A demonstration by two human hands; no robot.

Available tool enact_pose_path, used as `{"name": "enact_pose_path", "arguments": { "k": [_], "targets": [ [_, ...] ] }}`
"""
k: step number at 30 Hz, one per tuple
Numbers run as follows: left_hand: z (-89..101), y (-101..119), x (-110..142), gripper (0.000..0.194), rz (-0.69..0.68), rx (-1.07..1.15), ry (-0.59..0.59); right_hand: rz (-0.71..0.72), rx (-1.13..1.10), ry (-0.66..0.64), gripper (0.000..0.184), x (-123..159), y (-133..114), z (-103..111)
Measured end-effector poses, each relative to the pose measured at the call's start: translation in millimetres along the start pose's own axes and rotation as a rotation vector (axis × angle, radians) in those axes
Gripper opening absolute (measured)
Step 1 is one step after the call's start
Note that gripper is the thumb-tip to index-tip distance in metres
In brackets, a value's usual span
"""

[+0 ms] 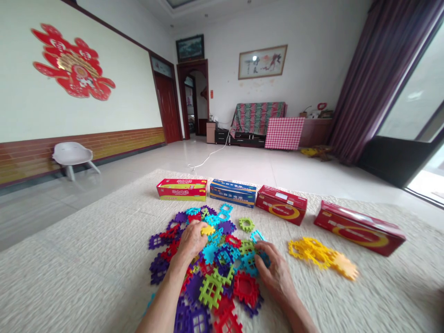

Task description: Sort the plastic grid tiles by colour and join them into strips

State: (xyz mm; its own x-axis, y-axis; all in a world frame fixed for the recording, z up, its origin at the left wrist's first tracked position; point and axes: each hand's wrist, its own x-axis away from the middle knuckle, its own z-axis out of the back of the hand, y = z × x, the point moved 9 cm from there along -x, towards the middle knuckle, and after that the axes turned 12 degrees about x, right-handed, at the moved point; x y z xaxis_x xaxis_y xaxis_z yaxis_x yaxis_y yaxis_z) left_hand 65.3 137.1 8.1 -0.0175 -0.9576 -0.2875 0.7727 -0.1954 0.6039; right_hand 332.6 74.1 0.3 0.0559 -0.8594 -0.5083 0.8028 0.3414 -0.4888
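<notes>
Carpet (86, 277) check: left hand (190, 243) grips a yellow plastic tile (207, 230) over the mixed tile pile (225, 256), right hand (275, 273) on blue tiles (250, 264), grip unconfirmed; sorted yellow tiles (317, 252) lie right of the pile.

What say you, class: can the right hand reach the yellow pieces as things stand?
Probably yes: the right hand sits at the edge of the coloured plastic heap, and only a strip of cream rug separates it from the yellow pieces.

The white-walled room (305, 60) has a red door (168, 108), plum curtains (367, 78) and a draped sofa (258, 118).
</notes>
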Motion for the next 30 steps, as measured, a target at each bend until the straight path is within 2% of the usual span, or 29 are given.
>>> {"name": "enact_pose_path", "arguments": {
  "k": [4, 7, 11, 17, 20, 24, 30],
  "targets": [
    [10.6, 12.7, -0.4, 0.037, -0.001, 0.002, -0.013, 0.012, -0.008, -0.006, 0.022, 0.6, 0.8, -2.0],
    [11.0, 29.5, 1.7, 0.042, -0.048, 0.061, -0.053, 0.022, -0.008, 0.042, 0.020, 1.0, -2.3, 2.1],
    [-1.2, 59.9, 9.6, 0.052, -0.124, 0.157, -0.141, 0.080, 0.029, 0.124, 0.015, 2.9, -16.6, 11.5],
    [-23.8, 93.8, 20.7, 0.056, -0.201, 0.275, -0.228, 0.172, 0.116, 0.127, 0.014, 5.9, -31.9, 10.8],
    [-32.0, 100.4, 23.7, 0.055, -0.251, 0.351, -0.240, 0.206, 0.134, 0.138, 0.019, 6.5, -34.1, 9.8],
    [-41.2, 99.9, 25.9, 0.055, -0.268, 0.437, -0.244, 0.225, 0.114, 0.165, 0.017, 7.0, -37.4, 11.9],
    [-50.8, 104.9, 25.5, 0.055, -0.269, 0.513, -0.233, 0.163, 0.094, 0.211, 0.015, 8.3, -31.3, 13.7]
  ]
}}
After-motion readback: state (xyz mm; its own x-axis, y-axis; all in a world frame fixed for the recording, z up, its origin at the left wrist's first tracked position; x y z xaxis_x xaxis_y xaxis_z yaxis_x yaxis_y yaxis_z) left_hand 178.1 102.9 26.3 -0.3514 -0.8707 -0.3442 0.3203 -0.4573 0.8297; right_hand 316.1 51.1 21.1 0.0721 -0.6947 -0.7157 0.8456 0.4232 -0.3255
